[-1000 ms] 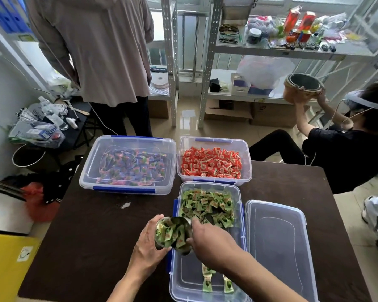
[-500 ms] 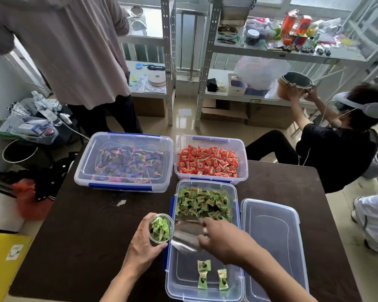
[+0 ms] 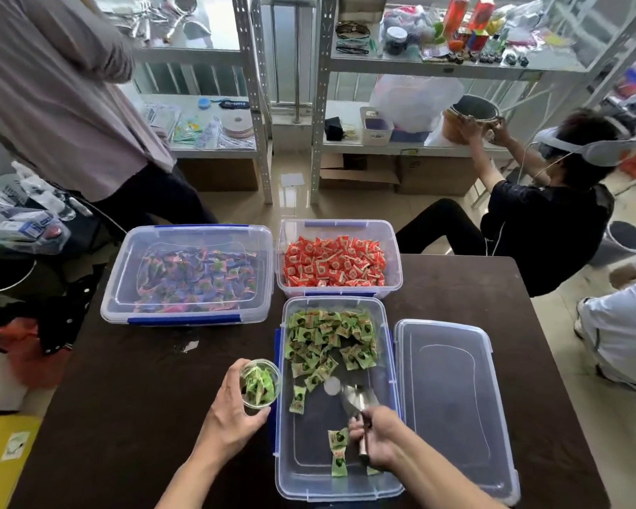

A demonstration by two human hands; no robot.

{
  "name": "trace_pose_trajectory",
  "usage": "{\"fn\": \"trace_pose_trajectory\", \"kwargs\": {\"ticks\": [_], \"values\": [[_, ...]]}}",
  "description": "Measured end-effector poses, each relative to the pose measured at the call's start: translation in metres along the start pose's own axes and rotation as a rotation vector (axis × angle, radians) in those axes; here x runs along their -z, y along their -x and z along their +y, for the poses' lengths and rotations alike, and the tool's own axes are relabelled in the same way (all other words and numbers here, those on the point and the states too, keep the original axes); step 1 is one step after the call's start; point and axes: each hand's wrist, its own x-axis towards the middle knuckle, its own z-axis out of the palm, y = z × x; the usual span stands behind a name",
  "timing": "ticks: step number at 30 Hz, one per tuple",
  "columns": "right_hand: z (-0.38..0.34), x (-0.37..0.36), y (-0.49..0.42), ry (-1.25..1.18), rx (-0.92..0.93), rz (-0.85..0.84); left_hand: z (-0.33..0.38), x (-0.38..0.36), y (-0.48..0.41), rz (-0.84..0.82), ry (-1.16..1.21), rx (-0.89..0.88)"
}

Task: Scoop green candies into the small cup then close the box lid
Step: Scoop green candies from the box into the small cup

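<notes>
A clear plastic box [image 3: 390,361] in front of me holds green candies [image 3: 327,339], mostly piled at its far end, with a few loose near the front. My left hand [image 3: 232,416] holds a small clear cup [image 3: 259,383] with green candies in it, just left of the box. Over the box's near half, my right hand [image 3: 373,435] grips the handle of a metal scoop [image 3: 353,396]; the scoop's bowl looks empty and points toward the pile. The box's lid [image 3: 452,398] lies flat on the table to the right of the box.
A lidded box of blue-purple candies [image 3: 188,273] and an open box of red candies [image 3: 336,264] stand at the dark table's far side. One person stands at the far left, another sits at the right by metal shelves [image 3: 320,104].
The scoop emptied into the cup, then left it. My right hand carried the scoop down and right into the box. My left hand moved the filled cup slightly left, clear of the box.
</notes>
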Motion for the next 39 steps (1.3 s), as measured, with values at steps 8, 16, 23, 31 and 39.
{"fn": "trace_pose_trajectory", "kwargs": {"ticks": [8,16,23,31,39], "values": [[-0.031,-0.036,-0.060,0.117,0.240,0.153,-0.005,0.004,0.000,-0.062,-0.027,-0.024],[-0.018,-0.034,-0.064,0.132,0.344,0.198,-0.004,0.004,-0.001,-0.050,-0.008,-0.039],[-0.001,0.005,-0.045,0.219,0.424,0.167,-0.006,0.002,-0.001,-0.036,-0.015,-0.019],[-0.003,0.030,-0.017,0.584,0.624,0.116,-0.001,0.002,-0.001,-0.045,-0.026,-0.005],[-0.020,0.020,0.042,0.908,0.687,-0.011,0.009,0.004,0.001,0.019,-0.018,-0.004]]}}
